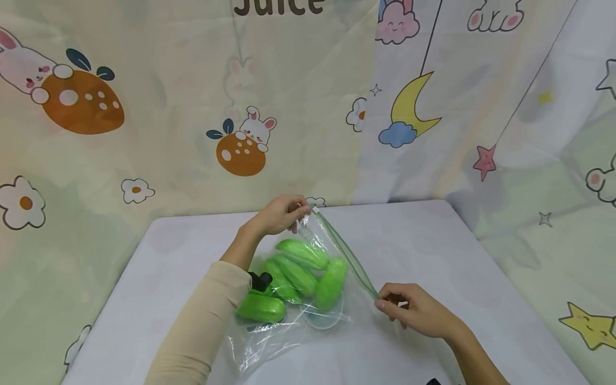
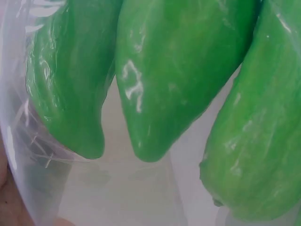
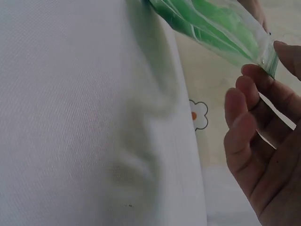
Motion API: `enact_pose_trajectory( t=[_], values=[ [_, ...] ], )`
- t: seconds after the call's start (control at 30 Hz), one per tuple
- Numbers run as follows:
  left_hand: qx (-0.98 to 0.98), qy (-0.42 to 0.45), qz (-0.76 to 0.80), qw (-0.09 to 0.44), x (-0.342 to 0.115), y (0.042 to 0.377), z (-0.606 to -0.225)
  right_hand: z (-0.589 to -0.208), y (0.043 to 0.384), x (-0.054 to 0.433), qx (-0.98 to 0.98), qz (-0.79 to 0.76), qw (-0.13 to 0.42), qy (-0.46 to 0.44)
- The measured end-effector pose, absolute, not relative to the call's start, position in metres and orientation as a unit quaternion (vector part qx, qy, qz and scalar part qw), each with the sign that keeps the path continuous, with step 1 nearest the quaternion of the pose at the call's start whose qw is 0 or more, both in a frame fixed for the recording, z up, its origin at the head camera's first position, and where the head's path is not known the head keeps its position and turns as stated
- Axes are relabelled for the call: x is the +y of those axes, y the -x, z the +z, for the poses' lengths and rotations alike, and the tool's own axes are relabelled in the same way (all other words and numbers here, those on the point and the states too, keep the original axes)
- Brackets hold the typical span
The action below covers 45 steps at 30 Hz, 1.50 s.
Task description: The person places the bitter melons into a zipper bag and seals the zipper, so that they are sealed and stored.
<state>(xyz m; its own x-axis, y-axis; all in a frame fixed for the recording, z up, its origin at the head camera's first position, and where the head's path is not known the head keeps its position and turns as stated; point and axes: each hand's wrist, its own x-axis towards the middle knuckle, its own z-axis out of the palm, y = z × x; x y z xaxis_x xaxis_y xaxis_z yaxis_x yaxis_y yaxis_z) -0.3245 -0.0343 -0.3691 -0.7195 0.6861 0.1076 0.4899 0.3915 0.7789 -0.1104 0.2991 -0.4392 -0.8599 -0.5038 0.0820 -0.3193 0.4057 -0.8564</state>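
A clear zip bag (image 1: 269, 342) lies on the table with several plump green cucumber-like vegetables (image 1: 332, 283) inside. My left hand (image 1: 281, 215) pinches the far corner of its mouth, beside a small white piece (image 1: 315, 209) on the seal. At the near corner, my right hand (image 1: 416, 310) pinches the other end between thumb and index finger. The green zip seal (image 1: 348, 254) runs taut and slanting between both hands. In the left wrist view, the tapered vegetables (image 2: 160, 75) show through the plastic. The right wrist view shows the pinched bag corner (image 3: 269, 63).
A white cloth covers the table (image 1: 409, 240). Behind it hangs a curtain (image 1: 308, 107) printed with rabbits, flowers and stars. A round translucent shape (image 1: 323, 319) shows at the bag's near side. The black wrist camera (image 1: 260, 280) sits by the left sleeve.
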Motion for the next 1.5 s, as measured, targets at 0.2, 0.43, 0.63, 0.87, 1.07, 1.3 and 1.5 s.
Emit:
enact_pose_trajectory(
  t=[0.2, 0.43, 0.63, 0.87, 1.07, 1.3, 1.5],
  values=[
    [0.822, -0.376, 0.411, 0.116, -0.029, 0.322, -0.371, -0.441, 0.124, 0.291, 0.854, -0.458, 0.072, 0.234],
    [0.826, -0.371, 0.405, 0.127, -0.029, 0.320, -0.369, -0.441, 0.154, 0.281, 0.861, -0.460, 0.048, 0.211],
    [0.812, -0.366, 0.426, 0.158, -0.025, 0.319, -0.369, -0.434, 0.181, 0.267, 0.845, -0.494, 0.025, 0.203],
    [0.813, -0.354, 0.430, 0.169, -0.020, 0.319, -0.369, -0.426, 0.204, 0.244, 0.840, -0.511, 0.001, 0.185],
    [0.818, -0.374, 0.406, 0.165, -0.014, 0.317, -0.369, -0.417, 0.221, 0.235, 0.841, -0.512, -0.025, 0.176],
    [0.816, -0.381, 0.406, 0.157, -0.015, 0.317, -0.370, -0.406, 0.235, 0.221, 0.844, -0.501, -0.036, 0.189],
    [0.817, -0.382, 0.403, 0.156, -0.016, 0.316, -0.370, -0.405, 0.243, 0.213, 0.839, -0.508, -0.047, 0.187]
  ],
)
